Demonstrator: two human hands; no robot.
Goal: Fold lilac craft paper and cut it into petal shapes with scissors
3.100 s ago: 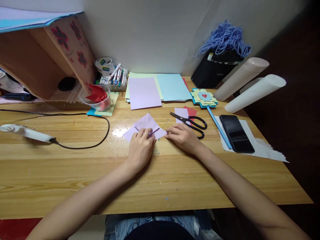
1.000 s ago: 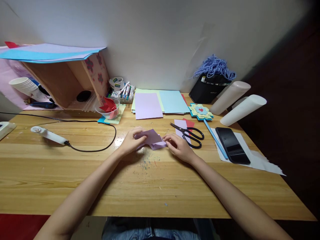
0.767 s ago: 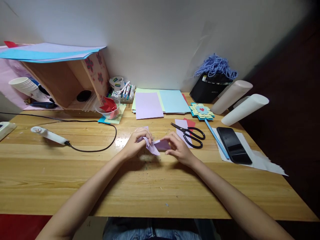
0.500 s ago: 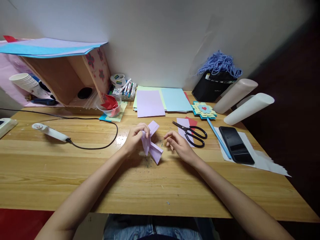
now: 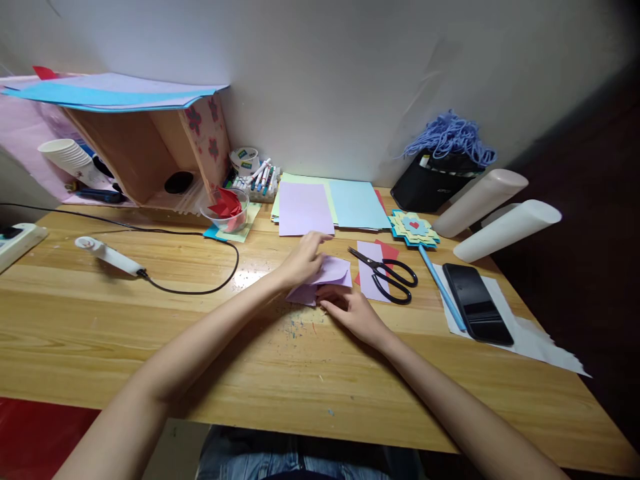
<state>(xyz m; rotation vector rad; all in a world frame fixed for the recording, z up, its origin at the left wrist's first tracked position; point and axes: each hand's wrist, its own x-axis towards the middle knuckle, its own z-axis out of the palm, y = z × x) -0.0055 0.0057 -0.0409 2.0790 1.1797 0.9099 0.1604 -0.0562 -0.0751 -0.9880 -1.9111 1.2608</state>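
Observation:
A folded piece of lilac paper is between my two hands just above the middle of the table, one flap raised. My left hand grips it from the left and above; the index finger stretches out past it, and the other fingertips are partly hidden. From the near right side, my right hand pinches its lower edge between thumb and fingers. Close by on the right, black-handled scissors lie over a lilac paper strip and red paper.
Stacked coloured sheets lie behind my hands. Leftward are a plastic cup with red folded paper, a cardboard box and a corded glue gun. A paper flower, phone and white rolls stand or lie rightward.
My left hand has moved right and turned palm-down over the lilac paper. The right hand, apart from it before, now grips its near edge. The paper has turned, and the view has shifted slightly.

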